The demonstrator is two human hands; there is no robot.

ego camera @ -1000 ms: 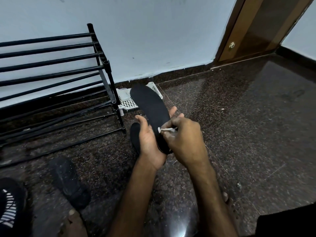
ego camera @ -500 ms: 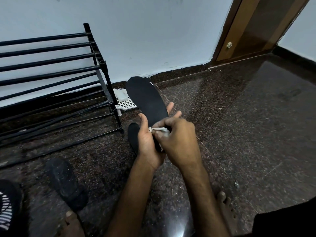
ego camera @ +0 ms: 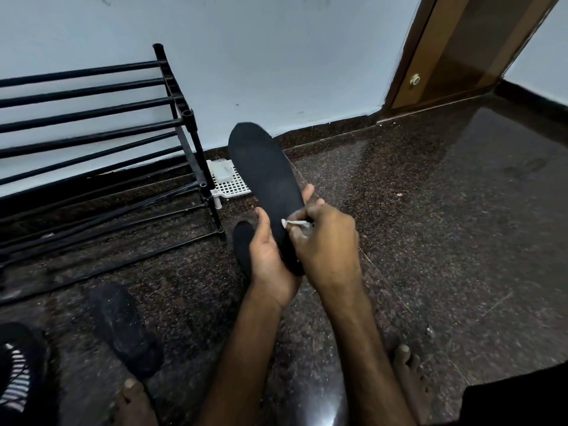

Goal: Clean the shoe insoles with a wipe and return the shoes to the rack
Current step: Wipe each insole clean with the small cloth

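A: Standing against the wall (ego camera: 276,56), that's the rack (ego camera: 92,124)?
B: Yes. The insole (ego camera: 264,179) tilts up beside it; the left hand (ego camera: 270,259) curls round its lower end, and the right hand (ego camera: 325,244) pinches the wipe (ego camera: 293,222) between fingertips against its right edge.

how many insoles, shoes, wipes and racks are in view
insoles: 1, the held insole
shoes: 2, black shoe and striped shoe
wipes: 1, white wipe
racks: 1, black rack
total: 5
dark shape behind the left hand: too hidden to name, not counted
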